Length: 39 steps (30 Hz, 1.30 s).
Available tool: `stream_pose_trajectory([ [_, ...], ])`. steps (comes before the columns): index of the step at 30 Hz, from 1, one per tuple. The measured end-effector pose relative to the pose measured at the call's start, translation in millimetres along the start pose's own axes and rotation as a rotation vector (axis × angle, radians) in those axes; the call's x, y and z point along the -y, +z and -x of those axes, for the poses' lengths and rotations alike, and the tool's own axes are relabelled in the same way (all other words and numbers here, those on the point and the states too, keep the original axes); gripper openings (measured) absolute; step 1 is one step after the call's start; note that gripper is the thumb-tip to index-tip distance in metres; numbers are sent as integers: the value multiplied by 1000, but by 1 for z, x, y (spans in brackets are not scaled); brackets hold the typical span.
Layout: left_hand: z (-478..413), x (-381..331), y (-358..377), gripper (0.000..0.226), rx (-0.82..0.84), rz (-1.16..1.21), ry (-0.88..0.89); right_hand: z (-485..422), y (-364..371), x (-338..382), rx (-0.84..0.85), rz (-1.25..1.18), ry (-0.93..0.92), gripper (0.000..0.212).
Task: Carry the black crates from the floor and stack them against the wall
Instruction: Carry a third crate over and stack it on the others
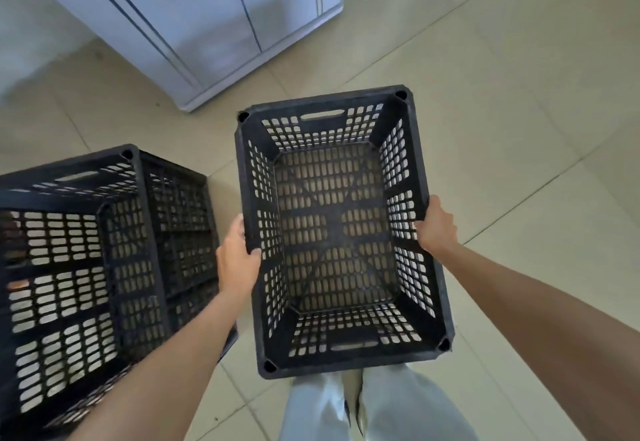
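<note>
An empty black perforated crate (429, 284) hangs in front of me above the tiled floor, its open top facing up. My left hand (237, 255) grips its left rim, thumb over the edge. My right hand (436, 227) grips the right rim opposite. A second black crate (145, 232), also empty, stands to the left, taller in view and seemingly resting on another crate beneath it; my left forearm crosses its near corner.
A pale grey cabinet (207, 25) with two doors stands at the back left on the beige tiled floor (519, 111). My legs in light jeans (381, 406) show below the held crate. Open floor lies to the right.
</note>
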<state>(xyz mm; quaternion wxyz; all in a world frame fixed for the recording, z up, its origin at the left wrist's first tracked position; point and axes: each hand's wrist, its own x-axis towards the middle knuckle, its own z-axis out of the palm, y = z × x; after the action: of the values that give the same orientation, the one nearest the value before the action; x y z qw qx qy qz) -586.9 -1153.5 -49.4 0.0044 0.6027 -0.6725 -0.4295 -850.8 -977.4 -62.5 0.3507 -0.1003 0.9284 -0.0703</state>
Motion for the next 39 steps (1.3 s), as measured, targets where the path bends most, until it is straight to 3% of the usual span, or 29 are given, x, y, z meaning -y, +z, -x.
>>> stream_pose_trajectory([
  [4, 5, -50, 9, 59, -15, 61, -132, 11, -37, -21, 19, -44, 43, 30],
  [13, 33, -191, -24, 30, 49, 36, -94, 66, -184, -26, 3, -104, 117, 36],
  [24, 84, -439, -91, 15, 125, -216, 213, 138, -424, -29, -86, -105, 140, 34],
  [27, 91, -508, -105, 22, 104, -227, 260, 147, -486, -20, -127, -110, 147, 33],
  [32, 75, -619, -124, 25, 151, -194, 323, 134, -587, 0, -160, -123, 117, 36],
  [36, 66, -714, -130, 6, 195, -227, 417, 110, -658, 18, -183, -134, 119, 34],
  [39, 50, -781, -125, 5, 227, -298, 478, 90, -705, 31, -192, -158, 137, 30],
])
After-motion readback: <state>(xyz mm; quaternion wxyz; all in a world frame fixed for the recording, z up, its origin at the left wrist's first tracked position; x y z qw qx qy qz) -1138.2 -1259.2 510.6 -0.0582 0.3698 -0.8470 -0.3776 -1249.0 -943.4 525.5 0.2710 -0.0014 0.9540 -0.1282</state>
